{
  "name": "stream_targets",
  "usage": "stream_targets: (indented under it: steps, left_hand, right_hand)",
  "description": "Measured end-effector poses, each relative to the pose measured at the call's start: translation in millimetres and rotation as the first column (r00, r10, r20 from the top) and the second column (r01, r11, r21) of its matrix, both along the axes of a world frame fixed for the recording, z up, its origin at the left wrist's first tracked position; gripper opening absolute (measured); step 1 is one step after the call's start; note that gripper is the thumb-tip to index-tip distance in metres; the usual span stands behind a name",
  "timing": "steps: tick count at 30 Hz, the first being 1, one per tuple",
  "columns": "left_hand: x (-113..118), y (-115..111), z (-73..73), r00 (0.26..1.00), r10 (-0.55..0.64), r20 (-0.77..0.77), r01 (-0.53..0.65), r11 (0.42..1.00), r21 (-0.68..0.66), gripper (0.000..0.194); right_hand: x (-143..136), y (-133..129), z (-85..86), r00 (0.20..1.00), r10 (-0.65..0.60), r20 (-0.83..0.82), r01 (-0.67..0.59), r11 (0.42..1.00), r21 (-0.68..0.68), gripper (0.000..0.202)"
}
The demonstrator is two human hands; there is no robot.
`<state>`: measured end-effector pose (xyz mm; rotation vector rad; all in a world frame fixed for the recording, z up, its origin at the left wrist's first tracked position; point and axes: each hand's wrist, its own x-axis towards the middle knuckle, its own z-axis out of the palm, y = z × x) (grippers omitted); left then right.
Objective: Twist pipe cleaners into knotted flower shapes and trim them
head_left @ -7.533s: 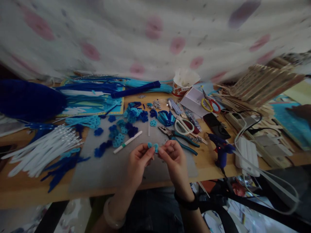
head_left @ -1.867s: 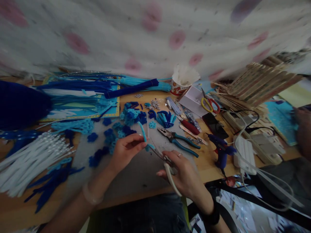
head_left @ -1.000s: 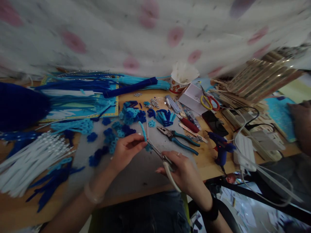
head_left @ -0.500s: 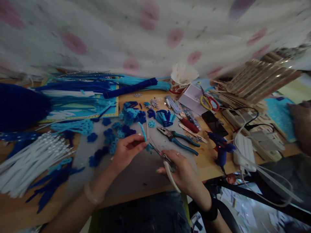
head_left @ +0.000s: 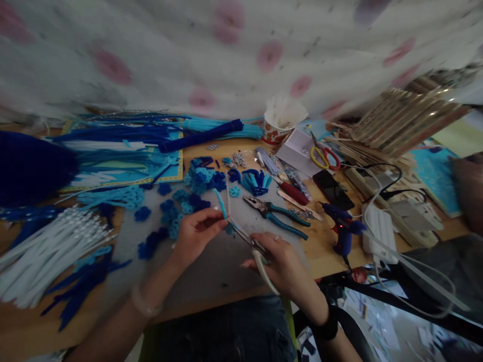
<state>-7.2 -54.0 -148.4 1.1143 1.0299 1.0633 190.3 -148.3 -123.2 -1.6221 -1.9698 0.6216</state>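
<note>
Newly aloft, one pair of scissors [head_left: 260,265] in right fingers [head_left: 267,243]; apparently one blue strip [head_left: 221,202] in left fingers [head_left: 207,216].

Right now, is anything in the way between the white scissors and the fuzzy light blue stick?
Nothing that I can see. The scissors in the right hand reach to the light blue stick, close beside the left hand pinching it. The pliers lie off to the right.

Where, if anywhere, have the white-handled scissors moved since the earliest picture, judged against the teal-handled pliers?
Yes: the white-handled scissors have come from just beyond the pliers to their near left side, in the right hand.
</note>
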Motion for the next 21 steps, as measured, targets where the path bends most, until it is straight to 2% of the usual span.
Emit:
stream_targets:
  steps: [5,16,21]
  left_hand:
    - [0.2,-0.1,-0.6,1.000,-0.007,-0.018,0.007,1.000,0.020,0.025]
    - [1.7,-0.4,1.5,1.000,-0.005,-0.020,0.005,1.000,0.016,0.034]
    - [0.9,-0.6,0.4,1.000,-0.022,-0.019,0.023,1.000,0.016,0.034]
  right_hand:
    - [-0.4,-0.6,-2.0,1.000,-0.006,0.002,0.006,0.999,0.032,0.039]
    - [-1.1,-0.2,2.7,1.000,-0.007,-0.028,0.006,0.999,-0.045,0.039]
    - [-1.4,-0.9,-0.4,0.999,-0.009,-0.041,0.007,0.999,-0.032,0.034]
